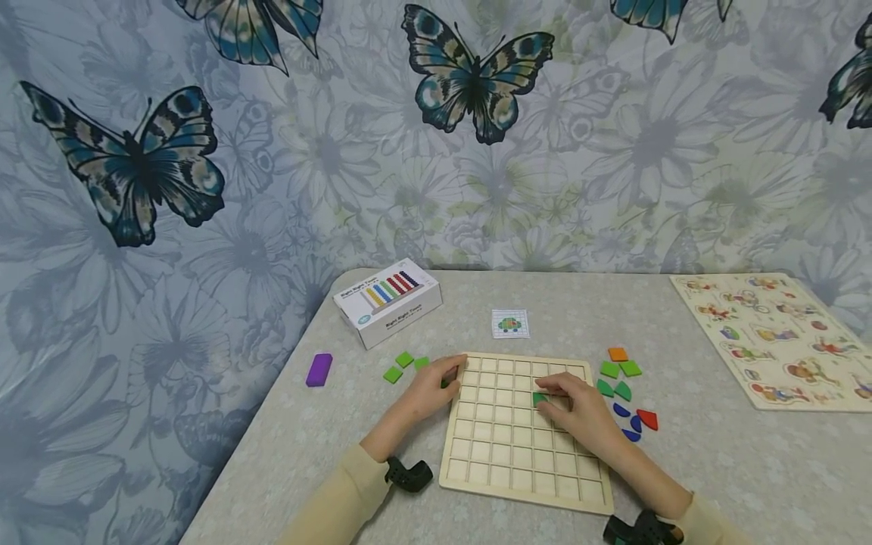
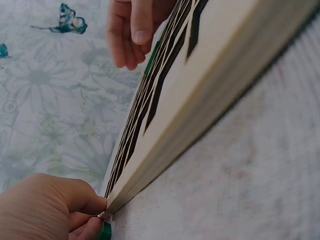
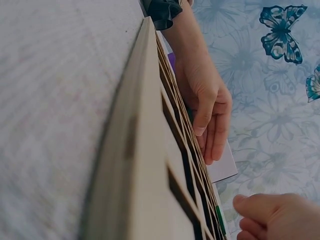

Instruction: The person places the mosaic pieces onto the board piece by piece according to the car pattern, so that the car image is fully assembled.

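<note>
A wooden grid board [image 1: 500, 458] lies on the table. My left hand [image 1: 425, 392] is at its upper left edge, fingertips right at the rim in the left wrist view. A green piece [image 2: 105, 231] shows just below those fingers. My right hand [image 1: 580, 409] hovers over the board's upper right part, its thumb and index finger apart. Between them, a green piece [image 1: 540, 399] lies on the grid. From the right wrist view, this green piece [image 3: 220, 220] sits low in the board, with the right hand's thumb [image 3: 250, 206] just off it.
Green, blue, red and orange pieces [image 1: 630, 369] lie right of the board, with green squares [image 1: 393, 375] and a purple block [image 1: 319, 370] to the left. Behind are a small pattern card [image 1: 510, 324] and a white box [image 1: 388, 303]. A picture board [image 1: 783, 341] lies far right.
</note>
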`<state>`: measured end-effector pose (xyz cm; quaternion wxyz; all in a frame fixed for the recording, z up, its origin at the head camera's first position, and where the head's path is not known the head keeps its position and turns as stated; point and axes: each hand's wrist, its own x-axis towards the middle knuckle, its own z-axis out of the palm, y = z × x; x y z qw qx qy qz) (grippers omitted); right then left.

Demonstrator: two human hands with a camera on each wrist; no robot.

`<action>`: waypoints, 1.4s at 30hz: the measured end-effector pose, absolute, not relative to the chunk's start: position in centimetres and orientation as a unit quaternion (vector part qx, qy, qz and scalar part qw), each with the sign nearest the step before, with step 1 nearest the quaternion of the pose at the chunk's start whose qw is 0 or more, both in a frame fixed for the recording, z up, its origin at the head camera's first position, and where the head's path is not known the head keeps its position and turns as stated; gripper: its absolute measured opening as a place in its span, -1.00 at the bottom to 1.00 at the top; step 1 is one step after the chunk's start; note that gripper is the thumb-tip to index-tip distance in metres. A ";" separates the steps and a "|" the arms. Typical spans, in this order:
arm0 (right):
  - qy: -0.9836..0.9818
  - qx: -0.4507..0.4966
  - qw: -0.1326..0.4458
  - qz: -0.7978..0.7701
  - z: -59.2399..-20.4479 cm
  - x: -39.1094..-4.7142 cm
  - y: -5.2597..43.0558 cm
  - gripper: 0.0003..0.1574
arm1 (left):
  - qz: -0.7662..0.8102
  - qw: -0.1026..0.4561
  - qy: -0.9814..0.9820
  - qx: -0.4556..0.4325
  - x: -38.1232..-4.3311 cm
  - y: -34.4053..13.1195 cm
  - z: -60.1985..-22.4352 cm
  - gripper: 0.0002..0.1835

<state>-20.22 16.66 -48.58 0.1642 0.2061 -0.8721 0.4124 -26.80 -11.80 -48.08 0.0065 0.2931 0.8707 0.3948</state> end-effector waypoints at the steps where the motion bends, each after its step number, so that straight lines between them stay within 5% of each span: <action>1: -0.869 0.207 0.162 0.419 -48.4 -20.2 16.6 -0.58 | 0.396 0.007 0.870 0.293 -26.8 -11.8 -48.1 -0.51; 19: -0.870 0.109 0.134 0.461 -42.1 -20.3 20.6 -0.52 | 0.400 0.014 0.872 0.281 -26.9 -11.7 -48.1 -0.50; 29: -0.875 0.032 0.102 0.473 -44.2 -22.5 27.5 -0.37 | 0.397 0.017 0.875 0.278 -26.9 -11.8 -48.4 -0.49; 42: -0.906 0.022 0.072 0.417 -47.4 -23.5 30.2 -0.43 | 0.394 0.017 0.872 0.288 -26.9 -11.8 -48.3 -0.50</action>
